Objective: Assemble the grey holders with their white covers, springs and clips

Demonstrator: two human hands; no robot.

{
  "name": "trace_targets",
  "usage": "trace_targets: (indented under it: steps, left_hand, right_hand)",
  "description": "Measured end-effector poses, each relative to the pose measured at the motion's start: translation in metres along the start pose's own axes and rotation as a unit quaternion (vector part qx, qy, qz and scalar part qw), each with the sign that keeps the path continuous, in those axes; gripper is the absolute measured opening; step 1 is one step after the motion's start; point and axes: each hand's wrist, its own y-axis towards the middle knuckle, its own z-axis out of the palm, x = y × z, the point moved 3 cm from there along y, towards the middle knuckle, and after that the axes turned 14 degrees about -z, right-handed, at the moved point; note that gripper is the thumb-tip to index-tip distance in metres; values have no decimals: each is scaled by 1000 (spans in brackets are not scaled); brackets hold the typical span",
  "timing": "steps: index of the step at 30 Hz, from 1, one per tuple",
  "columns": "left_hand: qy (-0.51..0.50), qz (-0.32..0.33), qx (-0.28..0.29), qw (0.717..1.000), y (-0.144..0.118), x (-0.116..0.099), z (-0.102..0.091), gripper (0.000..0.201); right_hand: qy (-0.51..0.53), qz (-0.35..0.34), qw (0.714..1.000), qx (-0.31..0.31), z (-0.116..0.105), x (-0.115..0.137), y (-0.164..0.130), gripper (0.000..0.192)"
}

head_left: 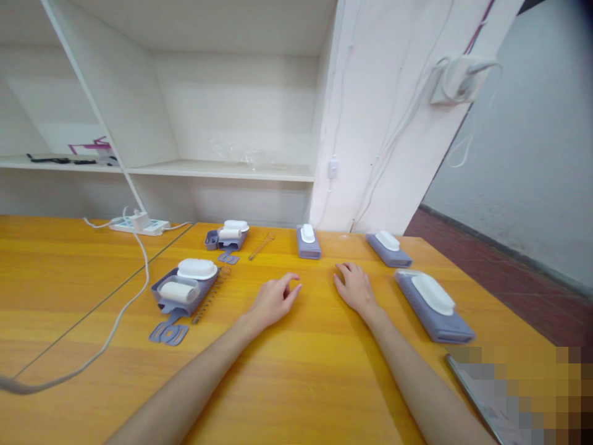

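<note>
Where two bare forearms extend over the counter (319, 383), the left grip (277, 300) and the right grip (356, 287) stand near each other, with bare wood between. The left grip is loosely curled, a narrow gap parting thumb and forefinger; the right grip is wider, palm down, its fingers slightly spread. Both are free of any object; whether either touches the wood cannot be told.

Five purple-grey boxes surround the grips. The centre box (309, 252) lies beyond the two, roughly in line with the gap between them, and carries a white cap (307, 233). To the right of the right grip, the far right box (399, 259) lies somewhat beyond it and the near right box (445, 329) well to its side, each with a white cap on top. Left of the left grip, and apart from it, lies the near left box (205, 294), bearing a white cap and a clear tub with a white roll (177, 292) inside. Just beside this box rests a spring (209, 299); at its front lies a flat cutout (169, 334). The far left box (235, 245), beyond and to the left, has a similar arrangement, with a second spring (260, 247) on its right.
</note>
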Motion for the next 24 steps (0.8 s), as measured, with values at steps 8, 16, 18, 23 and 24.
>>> trace_targets:
  steps: [8,16,18,23,24]
  left_hand:
    - [234,-22,-102,967,-9,-32,-25,29]
    - [419,-74,-226,876,-33,-6,-103,43]
    - [450,-126,-258,846,-42,11,-121,53]
    - [463,-205,-269,819,-49,39,-142,70]
    - [458,-219,-271,818,-47,42,-144,73]
  right_hand:
    - [4,-4,1000,-10,0,-1,-1,33]
    - [0,-7,1000,-11,1,-1,0,33]
    - [0,-7,1000,-8,1,-1,0,33]
    - [2,-8,1000,-8,2,-1,0,33]
    - [2,-9,1000,-9,2,-1,0,33]
